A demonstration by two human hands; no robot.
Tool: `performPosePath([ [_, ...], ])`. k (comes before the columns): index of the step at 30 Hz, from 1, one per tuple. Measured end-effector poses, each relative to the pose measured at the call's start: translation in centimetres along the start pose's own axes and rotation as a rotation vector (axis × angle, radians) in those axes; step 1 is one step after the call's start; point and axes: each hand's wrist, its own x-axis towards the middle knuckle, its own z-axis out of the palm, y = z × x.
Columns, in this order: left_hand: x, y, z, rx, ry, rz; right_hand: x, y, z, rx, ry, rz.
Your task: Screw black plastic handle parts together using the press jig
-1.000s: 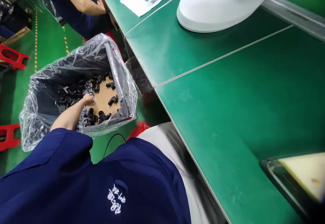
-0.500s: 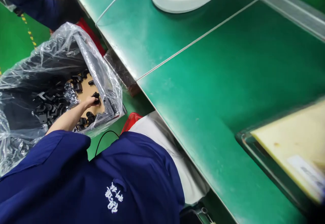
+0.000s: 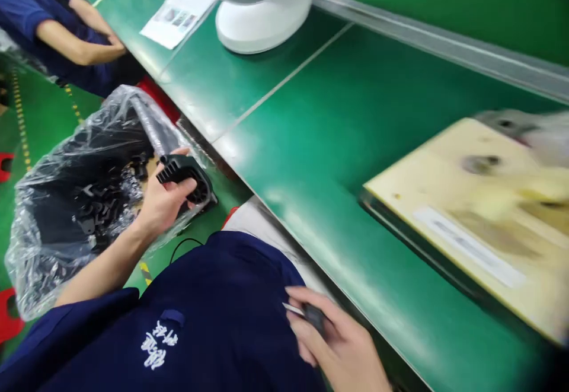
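My left hand [image 3: 162, 205] grips a black plastic part [image 3: 189, 172] with a ribbed edge and a rounded, slotted body. It is held up over the near corner of a box lined with clear plastic [image 3: 48, 161]. Deeper in that box lies a heap of black plastic parts [image 3: 100, 205], some of them hidden by my arm. In front of my navy shirt, my right hand [image 3: 342, 338] is closed around a small dark-handled tool [image 3: 315, 319]. A thin, pointed metal tip shows past its fingers; the exact kind of blade cannot be made out.
On the green bench [image 3: 306, 143] a cream-coloured board [image 3: 413, 184] with a label and blurred fittings sits at the right. A white fan [image 3: 262, 27] and a printed sheet [image 3: 171, 24] are farther back. Another person's arms [image 3: 84, 45] are at the upper left.
My left hand has risen out of the box with the black plastic part. My right hand has come into view with the dark-handled tool. The view has shifted, showing more of the board and fan.
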Motion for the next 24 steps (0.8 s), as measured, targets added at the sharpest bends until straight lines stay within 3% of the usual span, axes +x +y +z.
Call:
performPosePath([
  [3,-3.7,0.2,6.3,0.002,-0.185,0.018,-0.3,0.3,1.0,0.310,-0.086,-0.114],
  [5,-5.5,-0.1,9.3,0.079,-0.296,0.068,-1.4,0.5,1.4,0.454,-0.061,-0.196],
  [10,-8.1,-0.7,13.7,0.304,-0.423,0.320,-4.5,0.6,1.5,0.609,0.161,-0.422],
  [14,-9.3,-0.7,14.6,0.306,-0.480,0.593,-4.7,0.4,1.0,0.640,0.182,-0.533],
  [19,-9.3,-0.8,14.0,0.186,-0.630,0.821,-3.5,0.7,0.5,0.631,0.213,-0.513],
  [24,-9.3,-0.6,13.7,0.156,-0.653,0.800,-2.7,1.0,0.8,0.401,0.594,-0.393],
])
